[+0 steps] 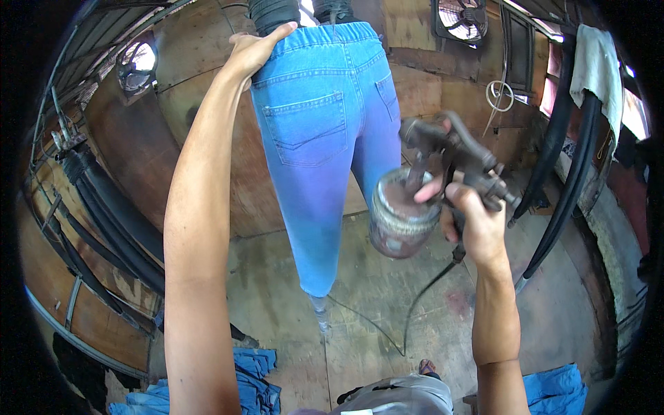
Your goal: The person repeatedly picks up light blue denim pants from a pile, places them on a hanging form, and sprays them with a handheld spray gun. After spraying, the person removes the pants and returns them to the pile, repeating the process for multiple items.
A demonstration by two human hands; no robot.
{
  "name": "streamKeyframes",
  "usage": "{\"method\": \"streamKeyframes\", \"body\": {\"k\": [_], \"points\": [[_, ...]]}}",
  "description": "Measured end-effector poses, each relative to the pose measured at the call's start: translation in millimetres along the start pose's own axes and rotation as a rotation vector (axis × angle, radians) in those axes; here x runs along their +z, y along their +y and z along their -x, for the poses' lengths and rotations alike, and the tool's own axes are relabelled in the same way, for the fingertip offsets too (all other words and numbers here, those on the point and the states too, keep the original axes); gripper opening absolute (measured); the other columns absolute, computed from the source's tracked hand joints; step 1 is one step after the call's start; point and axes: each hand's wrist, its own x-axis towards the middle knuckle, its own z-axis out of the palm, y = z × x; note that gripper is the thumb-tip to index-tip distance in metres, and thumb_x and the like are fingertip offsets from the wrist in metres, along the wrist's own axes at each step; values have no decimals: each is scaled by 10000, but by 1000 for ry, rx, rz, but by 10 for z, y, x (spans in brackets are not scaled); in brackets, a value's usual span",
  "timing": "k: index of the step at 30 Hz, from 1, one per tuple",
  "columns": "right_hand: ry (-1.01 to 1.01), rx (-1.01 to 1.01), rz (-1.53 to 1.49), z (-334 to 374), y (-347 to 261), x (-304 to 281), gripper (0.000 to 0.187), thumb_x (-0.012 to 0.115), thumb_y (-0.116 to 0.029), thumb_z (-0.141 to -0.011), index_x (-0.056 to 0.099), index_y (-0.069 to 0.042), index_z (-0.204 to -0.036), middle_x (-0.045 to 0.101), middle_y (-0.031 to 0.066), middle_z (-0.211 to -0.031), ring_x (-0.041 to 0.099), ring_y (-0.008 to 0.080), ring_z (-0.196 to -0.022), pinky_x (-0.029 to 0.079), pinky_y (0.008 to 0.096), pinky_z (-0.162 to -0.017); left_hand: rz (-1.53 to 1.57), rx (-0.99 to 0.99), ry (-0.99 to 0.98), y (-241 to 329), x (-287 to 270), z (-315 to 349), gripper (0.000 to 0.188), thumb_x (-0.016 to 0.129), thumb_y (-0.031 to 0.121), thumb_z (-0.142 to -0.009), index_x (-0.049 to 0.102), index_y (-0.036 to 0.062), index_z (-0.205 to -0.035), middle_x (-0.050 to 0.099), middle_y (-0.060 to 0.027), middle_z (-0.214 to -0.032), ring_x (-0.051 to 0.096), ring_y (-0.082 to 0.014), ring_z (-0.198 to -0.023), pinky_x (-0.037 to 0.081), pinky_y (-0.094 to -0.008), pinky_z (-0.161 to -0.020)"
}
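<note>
A pair of blue jeans [308, 131] with an elastic waistband and stitched back pockets hangs in front of me, its seat toward me. Purple tints show over the thighs. My left hand [257, 54] grips the waistband at its left end, thumb along the top edge and the other fingers partly hidden. In my right hand [474, 214] is a spray gun [449, 149], slightly blurred, with a dirty round paint cup [404, 218] under it. The gun is held to the right of the jeans, and its cup overlaps the right leg in view.
A thin dark hose [422, 294] runs from the gun down to the floor. Black padded tubes stand at left [117, 200] and right [577, 152], a pale cloth [598, 69] draped over the right ones. Folded blue garments [252, 370] lie low. Fans [462, 19] sit in the wooden wall.
</note>
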Motion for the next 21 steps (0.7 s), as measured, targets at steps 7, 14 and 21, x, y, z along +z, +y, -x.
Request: {"method": "streamKeyframes", "body": {"k": [7, 14, 21], "points": [[-58, 372, 102, -25, 329, 130, 329, 505, -124, -895, 641, 23, -1155, 642, 47, -682, 489, 80, -421, 371, 236, -374, 52, 6, -116, -201, -155, -106, 1176, 729, 726, -711, 449, -268, -1274, 397, -416, -1373, 468, -460, -1306, 404, -534, -1088], [-411, 637, 296, 910, 1551, 10, 263, 630, -123, -788, 732, -25, -1009, 712, 62, -756, 651, 148, -689, 542, 315, -686, -256, -237, -417, 190, -513, -168, 942, 663, 778, -751, 648, -45, -1209, 652, -272, -1157, 653, -362, -1062, 508, -551, -943], [-247, 779, 339, 1390, 2159, -797, 392, 637, -99, -792, 717, -38, -1171, 679, 18, -742, 511, 85, -534, 424, 261, -493, -837, -6, 33, 1727, -1, -700, 782, 622, 634, -870, 545, -109, -1102, 628, -316, -1037, 633, -332, -945, 505, -424, -745]]}}
